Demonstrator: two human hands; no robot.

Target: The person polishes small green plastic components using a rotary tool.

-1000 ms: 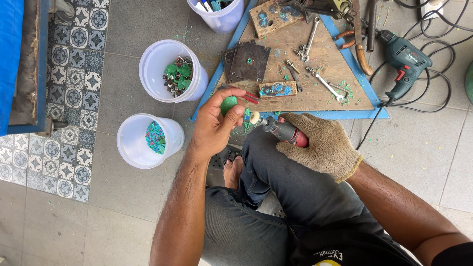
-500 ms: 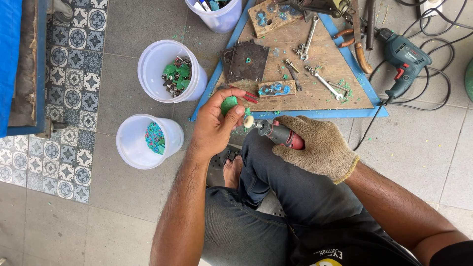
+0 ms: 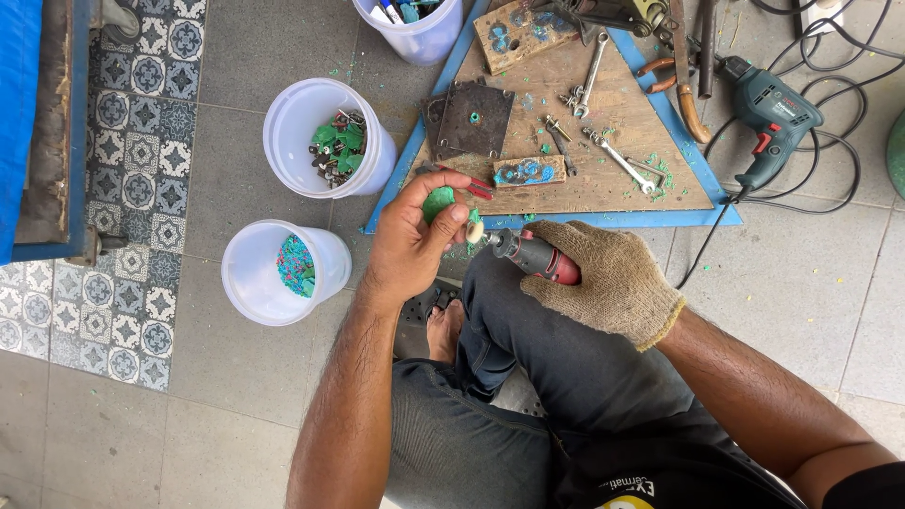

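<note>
My left hand (image 3: 412, 240), bare, pinches a small green piece (image 3: 437, 202) between thumb and fingers. My right hand (image 3: 608, 281) wears a tan knit glove and grips a red and black rotary tool (image 3: 534, 256). The tool's small pale buffing tip (image 3: 475, 230) sits right beside the green piece, near my left thumb. Both hands hover above my knee, just in front of the wooden work board (image 3: 603, 179).
Two white buckets stand at left: one (image 3: 283, 141) with green pieces and metal parts, one (image 3: 250, 283) with green and pink chips. A third bucket (image 3: 415, 38) is at top. The board carries wrenches (image 3: 617, 160), a dark metal plate (image 3: 471, 118) and wood blocks. A green electric drill (image 3: 768, 108) with cables lies right.
Almost nothing differs; both hands stay in place, with the rotary tool's tip kept against the green piece.
</note>
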